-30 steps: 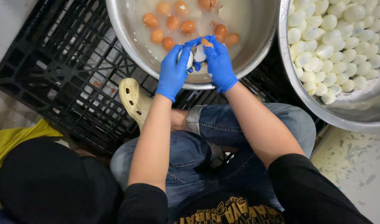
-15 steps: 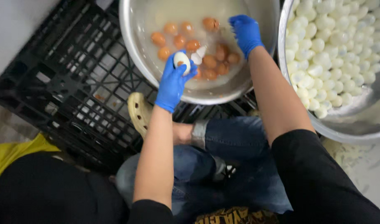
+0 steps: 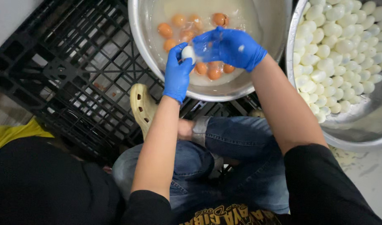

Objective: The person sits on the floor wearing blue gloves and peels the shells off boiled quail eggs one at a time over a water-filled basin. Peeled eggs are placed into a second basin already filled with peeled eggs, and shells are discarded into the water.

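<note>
I am holding a white peeled egg point(image 3: 188, 53) in my left hand point(image 3: 177, 71), fingers closed around it, just above the water in the steel basin point(image 3: 141, 37) at the upper middle of the frame. My right hand point(image 3: 232, 46) is curling beside it, fingers bent toward the egg; I cannot tell whether it is pinching a bit of shell or only touching. Brown unpeeled eggs point(image 3: 216, 71) are floating in the cloudy water below my hands. A second steel bowl point(image 3: 366, 129) at the upper right is holding a heap of peeled eggs point(image 3: 332, 54). As I see it, the wet gloves are making the egg slippery, so it could slide back among the brown ones, and squeezing too hard could split the white.
</note>
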